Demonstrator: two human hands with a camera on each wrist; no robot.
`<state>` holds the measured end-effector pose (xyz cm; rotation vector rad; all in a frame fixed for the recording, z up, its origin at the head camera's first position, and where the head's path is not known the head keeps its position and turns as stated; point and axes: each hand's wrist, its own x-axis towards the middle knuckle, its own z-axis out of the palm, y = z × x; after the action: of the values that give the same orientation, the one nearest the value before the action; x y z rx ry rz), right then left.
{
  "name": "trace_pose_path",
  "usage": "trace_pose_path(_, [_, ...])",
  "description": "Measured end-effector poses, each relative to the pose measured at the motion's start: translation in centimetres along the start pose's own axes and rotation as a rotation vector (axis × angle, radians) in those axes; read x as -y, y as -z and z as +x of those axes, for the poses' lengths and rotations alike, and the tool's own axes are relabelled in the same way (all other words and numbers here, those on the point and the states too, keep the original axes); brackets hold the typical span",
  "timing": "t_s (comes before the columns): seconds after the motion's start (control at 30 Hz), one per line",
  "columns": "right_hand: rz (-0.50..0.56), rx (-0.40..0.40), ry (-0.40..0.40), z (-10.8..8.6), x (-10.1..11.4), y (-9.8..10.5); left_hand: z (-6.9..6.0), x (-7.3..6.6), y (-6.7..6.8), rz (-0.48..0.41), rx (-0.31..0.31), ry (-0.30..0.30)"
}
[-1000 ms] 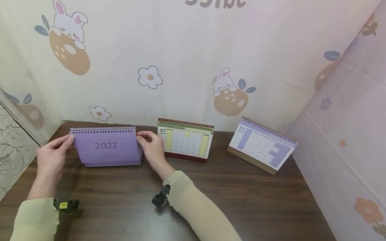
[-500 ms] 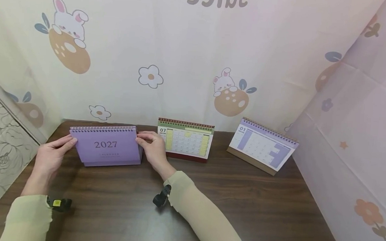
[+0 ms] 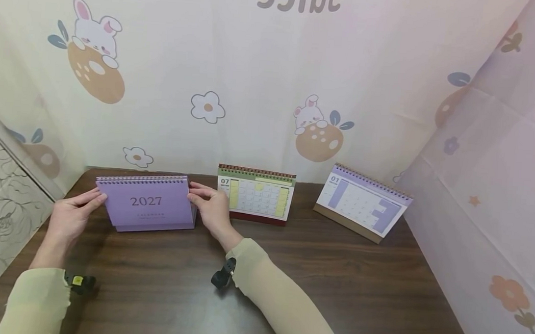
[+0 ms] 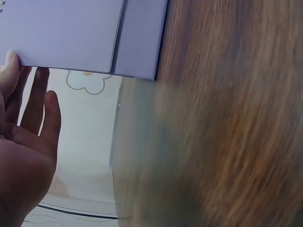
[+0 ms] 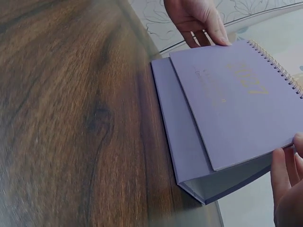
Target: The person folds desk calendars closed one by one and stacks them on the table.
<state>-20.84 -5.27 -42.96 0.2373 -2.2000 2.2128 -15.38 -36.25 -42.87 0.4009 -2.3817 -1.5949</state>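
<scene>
A purple desk calendar point(image 3: 145, 203) printed "2027" stands upright like a tent at the table's left rear. My left hand point(image 3: 68, 218) holds its left edge, thumb on the front cover and fingers behind. At the opposite edge, near the top, my right hand point(image 3: 214, 209) pinches the cover between thumb and fingers. In the right wrist view both hands touch the purple calendar point(image 5: 236, 104), and its hollow triangular base shows. The left wrist view has my left hand point(image 4: 28, 137) at the calendar's side edge, its rear fingertips partly hidden.
Just right of my right hand stands a green and yellow desk calendar point(image 3: 258, 194) showing "07". Farther right, a lavender desk calendar point(image 3: 362, 203) showing "01" sits at an angle. Behind the brown wooden table point(image 3: 260, 289) hangs a bunny-print curtain point(image 3: 255, 74).
My left wrist and forearm have shifted left, and the left thumb has moved slightly lower on the edge. My right hand and the purple calendar have stayed almost still.
</scene>
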Motion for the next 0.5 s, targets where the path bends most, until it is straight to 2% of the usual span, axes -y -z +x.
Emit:
trace_pose_path(0.2, [0.042,-0.017,-0.023,-0.5,0.5,-0.4,0.0,-0.3,-0.1,0.015,-0.039,0.006])
trace_pose_path(0.4, [0.045,-0.037,-0.036,-0.9,0.9,-0.5,-0.7,-0.7,0.1,0.176,-0.040,-0.014])
trace_pose_path(0.5, [0.044,-0.039,-0.022,-1.0,1.2,-0.5,-1.1,-0.9,0.3,0.206,-0.046,-0.022])
